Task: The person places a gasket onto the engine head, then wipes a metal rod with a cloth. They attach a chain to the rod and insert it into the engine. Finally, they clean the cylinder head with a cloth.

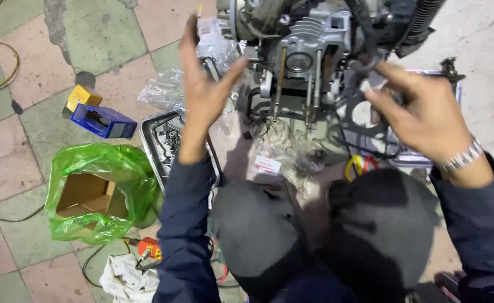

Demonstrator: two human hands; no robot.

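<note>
A grey motorcycle engine with bare cylinder studs stands on the tiled floor in front of my knees. My left hand is raised to the left of it, fingers stretched up and thumb spread. A small clear plastic packet sits at its fingertips; I cannot tell if they touch. My right hand, with a metal bracelet on the wrist, pinches a thin dark gasket that hangs beside the engine's right side.
A metal tray with small parts lies left of the engine. Further left are a blue box, a yellow box and a cardboard box in a green plastic bag. An orange-handled tool and a white rag lie near my left leg.
</note>
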